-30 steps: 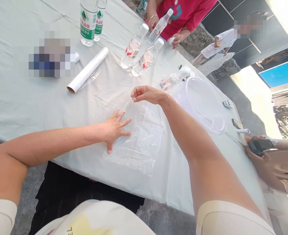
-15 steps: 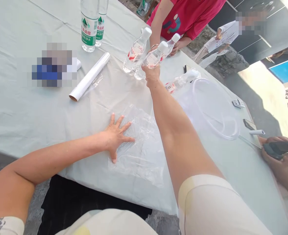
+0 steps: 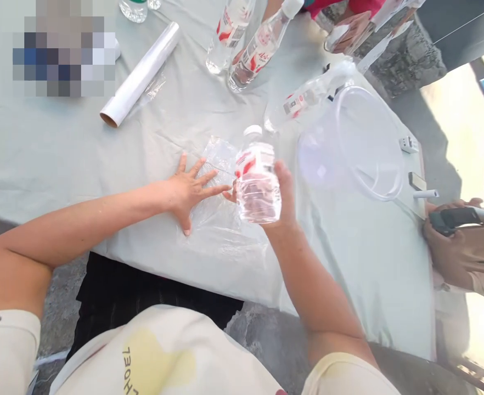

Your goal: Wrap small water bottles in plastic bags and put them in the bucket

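Observation:
My right hand (image 3: 283, 197) grips a water bottle (image 3: 258, 184) with a white cap and a red-and-white label. The bottle is tilted above the right part of a clear plastic film sheet (image 3: 225, 233) on the table. My left hand (image 3: 188, 192) lies with spread fingers on that sheet, close to the bottle. Beyond my hands two similar bottles, a nearer one (image 3: 260, 46) and one to its left (image 3: 229, 33), stand on the cloth. A roll of clear film (image 3: 141, 74) rests to the upper left, with a loose end of film beside it.
A clear plastic basin (image 3: 320, 159) sits at the right, behind it a bottle lying in a clear bag (image 3: 303, 101). A white tube (image 3: 426, 193) and a small white box (image 3: 409, 144) are near the table's right edge. Another person's hands (image 3: 451, 247) hold a dark device there.
My right hand has brought one bottle from the standing group back toward me, over the film. My left hand stays spread on the sheet. The view has tipped downward.

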The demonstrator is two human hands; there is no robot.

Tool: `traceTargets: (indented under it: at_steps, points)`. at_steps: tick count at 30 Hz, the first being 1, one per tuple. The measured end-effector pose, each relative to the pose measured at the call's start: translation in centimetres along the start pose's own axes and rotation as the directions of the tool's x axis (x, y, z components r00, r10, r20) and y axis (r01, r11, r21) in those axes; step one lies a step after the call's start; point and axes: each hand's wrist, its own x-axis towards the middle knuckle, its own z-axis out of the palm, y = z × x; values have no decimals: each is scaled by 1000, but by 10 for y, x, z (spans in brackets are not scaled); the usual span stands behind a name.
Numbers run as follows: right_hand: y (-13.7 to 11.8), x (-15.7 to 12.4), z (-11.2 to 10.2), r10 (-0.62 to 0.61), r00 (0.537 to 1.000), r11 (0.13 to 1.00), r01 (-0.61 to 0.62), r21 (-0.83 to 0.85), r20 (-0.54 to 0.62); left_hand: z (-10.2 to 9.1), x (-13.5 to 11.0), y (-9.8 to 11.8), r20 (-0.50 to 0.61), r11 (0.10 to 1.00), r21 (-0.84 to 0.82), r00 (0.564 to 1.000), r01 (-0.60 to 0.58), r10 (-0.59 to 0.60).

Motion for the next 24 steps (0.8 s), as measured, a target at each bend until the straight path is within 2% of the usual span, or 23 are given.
traceTargets:
  at_steps: [2, 4, 7, 9, 12, 17, 24]
  points:
    - [16, -17, 20, 98, 994, 925, -111, 362, 55, -2, -2, 0, 17, 1000, 21, 1000, 3, -4]
    - [26, -24, 33, 87, 993, 885, -112, 451, 76, -4, -4, 0, 35, 999, 41, 999, 14, -16]
    - [28, -27, 36, 53, 996, 906, -80, 416, 75, -7, -6, 1, 40, 998, 53, 999, 28, -31]
    - [27, -28, 34, 77, 995, 917, -96, 386, 65, -8, -7, 1, 42, 997, 65, 999, 32, -35]
    - [28, -27, 34, 126, 991, 891, -135, 434, 50, -9, -8, 1, 47, 995, 87, 998, 40, -44]
    - [33, -29, 41, 129, 992, 883, -118, 454, 8, -8, -11, 0, 30, 995, 91, 998, 49, -52]
    - [36, -33, 42, 81, 996, 889, -83, 451, 24, -4, -19, -3, -21, 993, 101, 998, 64, -62]
